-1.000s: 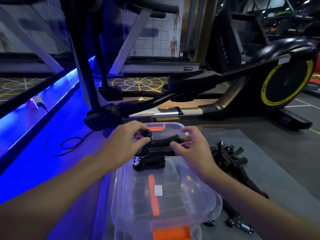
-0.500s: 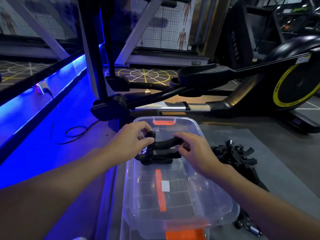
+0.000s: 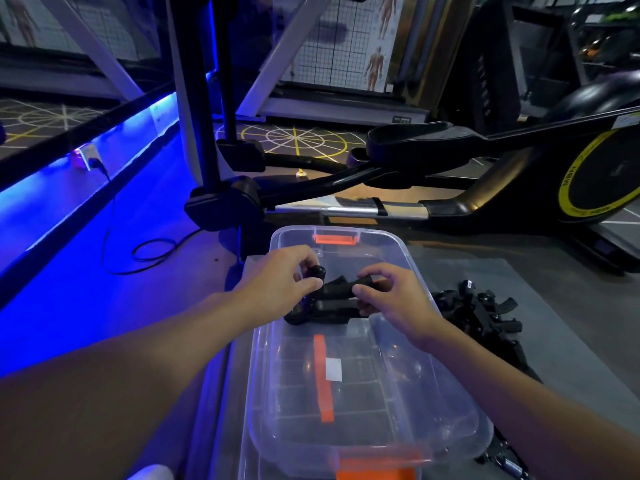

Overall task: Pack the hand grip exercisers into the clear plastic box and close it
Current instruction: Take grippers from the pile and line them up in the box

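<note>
We are holding a gripper at the far end of the box — left hand pinching its knob, right hand pinching a handle — just above another lying inside. Next, we judge, we are letting go and reaching for the pile alongside.

Dim gym, elliptical trainer on grey floor mat, blue light strip, anatomy poster, black cable

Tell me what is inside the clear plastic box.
Black hand grip exercisers lie in the far half of the clear plastic box; the left hand and right hand hold the top one. Their count is hidden by the hands.
</note>
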`<state>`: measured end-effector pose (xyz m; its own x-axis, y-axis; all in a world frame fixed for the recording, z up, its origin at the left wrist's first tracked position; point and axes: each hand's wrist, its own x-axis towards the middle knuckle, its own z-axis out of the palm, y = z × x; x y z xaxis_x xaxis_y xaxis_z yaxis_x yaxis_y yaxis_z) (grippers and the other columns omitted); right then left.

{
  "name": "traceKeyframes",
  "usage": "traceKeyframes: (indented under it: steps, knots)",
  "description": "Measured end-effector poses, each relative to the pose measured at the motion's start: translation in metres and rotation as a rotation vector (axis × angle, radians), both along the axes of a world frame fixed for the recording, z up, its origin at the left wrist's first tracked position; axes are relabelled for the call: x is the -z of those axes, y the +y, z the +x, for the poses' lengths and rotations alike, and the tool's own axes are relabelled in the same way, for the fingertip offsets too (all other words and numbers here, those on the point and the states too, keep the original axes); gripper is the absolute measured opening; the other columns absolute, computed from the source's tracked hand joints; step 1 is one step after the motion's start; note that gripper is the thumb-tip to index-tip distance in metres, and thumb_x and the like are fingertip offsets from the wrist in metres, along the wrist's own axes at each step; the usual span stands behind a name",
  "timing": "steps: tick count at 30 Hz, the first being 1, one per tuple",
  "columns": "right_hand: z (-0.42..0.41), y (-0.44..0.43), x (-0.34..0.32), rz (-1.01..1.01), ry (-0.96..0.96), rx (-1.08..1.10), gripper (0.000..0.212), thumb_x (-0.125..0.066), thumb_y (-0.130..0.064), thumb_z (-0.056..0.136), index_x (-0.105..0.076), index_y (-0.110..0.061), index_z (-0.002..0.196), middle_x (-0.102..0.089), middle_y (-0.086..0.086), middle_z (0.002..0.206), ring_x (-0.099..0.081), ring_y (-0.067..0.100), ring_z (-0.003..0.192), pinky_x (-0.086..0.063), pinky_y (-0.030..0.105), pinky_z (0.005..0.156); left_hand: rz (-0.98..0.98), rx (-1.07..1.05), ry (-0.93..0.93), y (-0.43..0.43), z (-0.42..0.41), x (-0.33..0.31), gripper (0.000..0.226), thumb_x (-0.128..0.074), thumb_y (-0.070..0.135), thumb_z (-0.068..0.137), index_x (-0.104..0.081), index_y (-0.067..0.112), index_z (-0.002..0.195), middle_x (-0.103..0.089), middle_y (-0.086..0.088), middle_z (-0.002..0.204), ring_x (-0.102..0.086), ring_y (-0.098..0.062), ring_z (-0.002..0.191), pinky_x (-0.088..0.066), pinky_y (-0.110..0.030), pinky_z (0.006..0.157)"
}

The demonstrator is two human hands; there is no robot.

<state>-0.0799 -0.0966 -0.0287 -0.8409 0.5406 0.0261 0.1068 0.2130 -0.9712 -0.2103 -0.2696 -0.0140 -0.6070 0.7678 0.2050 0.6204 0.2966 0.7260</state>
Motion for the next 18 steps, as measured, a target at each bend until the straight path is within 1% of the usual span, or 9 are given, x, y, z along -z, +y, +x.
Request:
traceKeyframes:
  steps: [4,5,6,7,9,11,13,15,18]
  knots:
    - [-0.006,-0.001,0.016,-0.073,-0.003,0.026,0.016,-0.069,0.004,0.084,-0.066,-0.011,0.089,-0.064,0.013,0.067,-0.061,0.024,0.057,-0.059,0.041,0.067,-0.014,-0.004,0.008,0.001,-0.003,0.009,0.015,-0.069,0.019,0.088,-0.058,0.03,0.088,-0.064,0.009,0.084,-0.063,-0.013,0.07,-0.052,-0.029,0.067]
    - [-0.008,-0.002,0.022,-0.081,-0.004,0.032,0.015,-0.069,0.004,0.085,-0.066,-0.01,0.089,-0.064,0.012,0.067,-0.061,0.023,0.057,-0.059,0.041,0.067,-0.023,0.0,0.021,0.0,-0.004,0.011,0.013,-0.068,0.02,0.089,-0.059,0.028,0.093,-0.064,0.009,0.088,-0.062,-0.012,0.075,-0.051,-0.029,0.071]
    - [-0.01,-0.002,0.027,-0.083,-0.007,0.04,0.014,-0.068,0.003,0.085,-0.065,-0.009,0.09,-0.064,0.012,0.068,-0.062,0.022,0.057,-0.059,0.041,0.068,-0.038,0.002,0.054,-0.001,-0.005,0.013,0.015,-0.067,0.021,0.089,-0.06,0.027,0.101,-0.063,0.009,0.097,-0.061,-0.012,0.084,-0.051,-0.031,0.078]
    - [-0.012,-0.001,0.031,-0.079,-0.011,0.047,0.013,-0.068,0.003,0.085,-0.065,-0.008,0.091,-0.065,0.012,0.069,-0.062,0.021,0.057,-0.059,0.041,0.069,-0.071,-0.006,0.12,-0.002,-0.007,0.015,0.026,-0.066,0.024,0.089,-0.058,0.025,0.114,-0.061,0.007,0.109,-0.058,-0.013,0.097,-0.048,-0.034,0.087]
    - [-0.015,0.001,0.041,-0.073,-0.021,0.069,0.011,-0.067,0.002,0.086,-0.065,-0.006,0.093,-0.066,0.013,0.073,-0.062,0.022,0.059,-0.058,0.043,0.071,-0.187,-0.042,0.297,-0.006,-0.01,0.02,0.054,-0.063,0.035,0.087,-0.043,0.028,0.137,-0.048,0.007,0.132,-0.046,-0.016,0.12,-0.038,-0.039,0.101]
    - [-0.018,0.005,0.05,-0.084,-0.032,0.101,0.012,-0.066,0.003,0.086,-0.064,-0.006,0.092,-0.066,0.014,0.075,-0.062,0.022,0.059,-0.058,0.044,0.072,-0.28,-0.095,0.389,-0.011,-0.011,0.026,0.069,-0.057,0.047,0.085,-0.029,0.032,0.146,-0.035,0.006,0.146,-0.035,-0.018,0.133,-0.03,-0.04,0.108]
    - [-0.021,0.009,0.059,-0.097,-0.052,0.127,0.013,-0.066,0.004,0.086,-0.065,-0.008,0.09,-0.065,0.014,0.075,-0.062,0.022,0.059,-0.059,0.041,0.07,-0.36,-0.127,0.402,-0.016,-0.013,0.034,0.075,-0.049,0.055,0.083,-0.021,0.034,0.149,-0.022,0.001,0.155,-0.023,-0.02,0.142,-0.024,-0.041,0.113]
    - [-0.025,0.013,0.069,-0.118,-0.07,0.139,0.014,-0.066,0.005,0.085,-0.065,-0.008,0.089,-0.064,0.014,0.075,-0.061,0.021,0.057,-0.059,0.037,0.065,-0.418,-0.153,0.379,-0.018,-0.015,0.039,0.076,-0.046,0.056,0.086,-0.015,0.035,0.152,-0.012,-0.001,0.159,-0.013,-0.019,0.146,-0.02,-0.04,0.115]
    - [-0.031,0.016,0.085,-0.142,-0.095,0.155,0.016,-0.065,0.007,0.085,-0.063,-0.008,0.087,-0.062,0.013,0.073,-0.059,0.021,0.055,-0.057,0.035,0.062,-0.439,-0.155,0.322,-0.019,-0.017,0.041,0.077,-0.042,0.057,0.088,-0.007,0.037,0.153,-0.003,0.0,0.163,-0.006,-0.016,0.149,-0.017,-0.039,0.118]
